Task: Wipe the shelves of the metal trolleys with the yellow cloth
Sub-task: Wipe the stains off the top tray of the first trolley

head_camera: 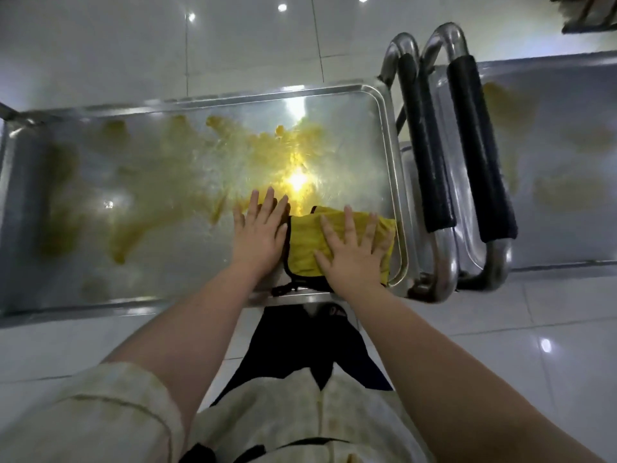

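Wiping looks barely begun: yellow cloth (310,243) sits in the near right corner of the trolley shelf (390,162) under my right hand (354,259), grip spread flat. Left hand (258,233) presses bare metal just beside it, grip apart too. Yellow smears (187,155) cover most of the shelf, second trolley (551,162) is stained too, padded handles (424,155) stand between them

The cloth (310,248) is showing bright yellow with a black hem. The shelf (167,269) is gleaming silver, with yellow-to-olive smears spreading across it. The second shelf (567,95) is showing silver with duller olive blotches. Black grips (424,145) are covering the chrome handles (445,31). The floor (100,45) is shining white, in tiles with grey seams. The shirt (267,412) is looking cream, the trousers (293,345) dark navy.
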